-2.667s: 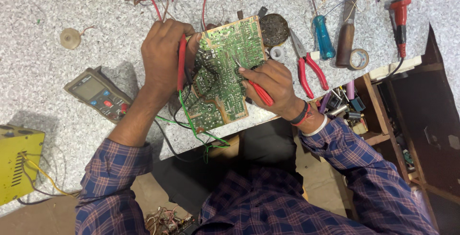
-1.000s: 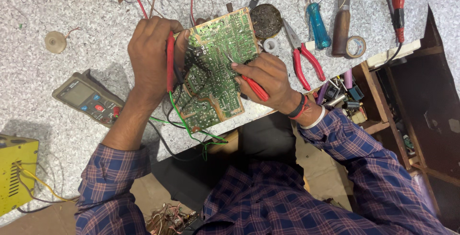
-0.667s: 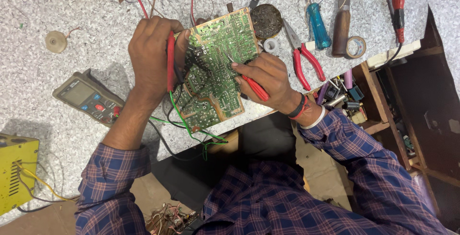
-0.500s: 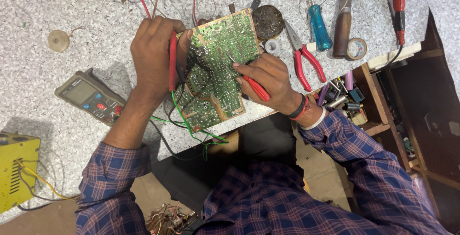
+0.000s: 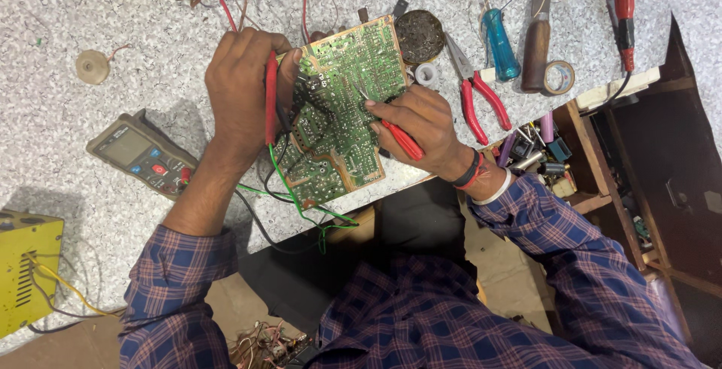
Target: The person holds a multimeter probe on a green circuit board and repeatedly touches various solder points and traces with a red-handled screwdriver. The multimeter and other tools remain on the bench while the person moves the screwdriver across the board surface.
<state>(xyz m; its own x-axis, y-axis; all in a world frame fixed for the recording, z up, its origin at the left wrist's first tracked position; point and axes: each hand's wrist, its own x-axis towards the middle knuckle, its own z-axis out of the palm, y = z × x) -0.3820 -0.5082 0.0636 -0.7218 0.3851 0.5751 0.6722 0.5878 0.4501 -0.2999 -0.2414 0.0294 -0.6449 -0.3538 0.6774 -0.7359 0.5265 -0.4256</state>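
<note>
While my left hand grips the upper left edge of the green circuit board, it also pinches a red test probe along the board's side, fingers closed around both. The board lies solder side up on the speckled worktop, tilted, its lower corner near the table's front edge. My right hand is closed around a second red probe, its thin metal tip pressed to the solder joints near the board's middle right. Green and black wires trail from under the board toward the table edge.

A grey multimeter lies to the left of my left forearm, screen up, apart from the board. At the far lower left sits a yellow box with wires coming out of it. Just beyond the board's top right corner rests a dark round tin, and red-handled pliers lie just beside my right hand. Farther right are a blue-handled screwdriver, a wooden-handled tool, a roll of tape and a red-handled soldering iron.
</note>
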